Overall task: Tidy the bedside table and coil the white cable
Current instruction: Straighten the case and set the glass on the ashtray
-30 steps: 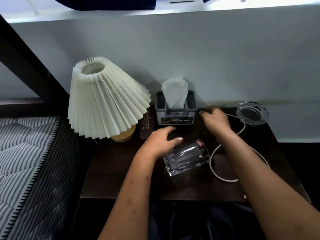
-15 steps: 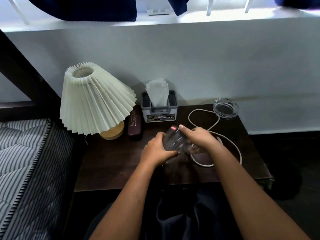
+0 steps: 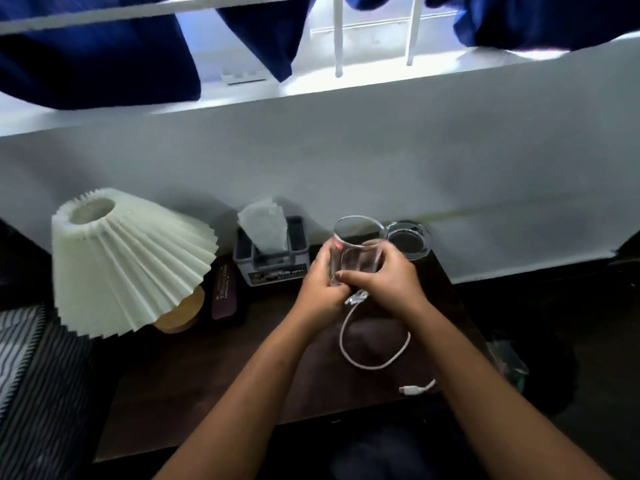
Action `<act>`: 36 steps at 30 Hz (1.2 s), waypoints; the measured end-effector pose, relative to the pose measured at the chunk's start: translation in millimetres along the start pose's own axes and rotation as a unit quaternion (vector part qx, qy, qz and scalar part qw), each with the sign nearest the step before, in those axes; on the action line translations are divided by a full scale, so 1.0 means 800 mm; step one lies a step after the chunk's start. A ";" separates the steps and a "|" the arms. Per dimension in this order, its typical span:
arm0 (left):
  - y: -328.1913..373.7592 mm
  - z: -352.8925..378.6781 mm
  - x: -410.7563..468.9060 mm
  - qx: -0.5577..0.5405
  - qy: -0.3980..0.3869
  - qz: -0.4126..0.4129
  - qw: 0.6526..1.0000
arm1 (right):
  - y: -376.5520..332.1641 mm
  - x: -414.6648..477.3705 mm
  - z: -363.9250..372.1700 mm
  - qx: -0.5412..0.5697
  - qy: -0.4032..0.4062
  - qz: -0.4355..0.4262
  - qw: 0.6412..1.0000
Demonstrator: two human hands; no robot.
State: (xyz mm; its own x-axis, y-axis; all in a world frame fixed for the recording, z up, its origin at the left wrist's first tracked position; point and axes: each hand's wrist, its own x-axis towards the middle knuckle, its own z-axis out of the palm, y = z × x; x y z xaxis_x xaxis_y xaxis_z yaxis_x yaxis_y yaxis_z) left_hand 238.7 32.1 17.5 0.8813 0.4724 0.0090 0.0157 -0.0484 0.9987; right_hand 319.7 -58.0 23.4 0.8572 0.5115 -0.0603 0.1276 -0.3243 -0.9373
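Glass tumbler (image 3: pixel 358 247) upright between our left hand (image 3: pixel 320 284) and right hand (image 3: pixel 388 282), both clamped round it, probably to stand it clear of the white cable (image 3: pixel 372 365) looped on the table (image 3: pixel 207 375).

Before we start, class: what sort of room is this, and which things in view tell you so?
Most likely a bedroom, at a bedside table. A striped mattress lies beside it, a pleated lamp and a tissue box stand on it, and blue curtains hang at the window above.

Glass (image 3: pixel 356 247) base: hidden behind both hands.
White cable (image 3: pixel 375 363): partly hidden — under the right forearm.
Tissue box (image 3: pixel 273 261) label: blurred — unreadable.
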 end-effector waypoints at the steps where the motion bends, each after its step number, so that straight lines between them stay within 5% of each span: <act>1: 0.005 0.009 0.018 0.011 -0.010 0.006 1.000 | 0.000 0.014 -0.015 -0.002 0.024 -0.012 1.000; 6: 0.019 0.044 0.101 0.023 -0.062 -0.011 0.998 | 0.008 0.091 -0.075 -0.091 0.093 -0.049 0.990; 14: -0.014 0.074 0.162 0.055 -0.123 -0.062 0.989 | 0.060 0.158 -0.097 -0.099 0.096 -0.017 0.990; 23: -0.041 0.072 0.158 0.092 -0.148 -0.063 0.983 | 0.095 0.170 -0.089 -0.114 0.087 -0.009 0.990; 36: -0.078 0.048 0.111 0.294 -0.115 -0.062 0.947 | 0.096 0.166 -0.088 -0.099 0.077 0.053 0.991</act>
State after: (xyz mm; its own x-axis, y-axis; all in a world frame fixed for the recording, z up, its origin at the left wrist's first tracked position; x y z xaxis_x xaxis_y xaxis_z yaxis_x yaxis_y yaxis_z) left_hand 334.3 43.1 -45.6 0.9340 0.3055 -0.1855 0.3265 -0.5184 0.7903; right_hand 478.6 -70.8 -32.3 0.9347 0.3445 -0.0876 0.1157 -0.5278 -0.8415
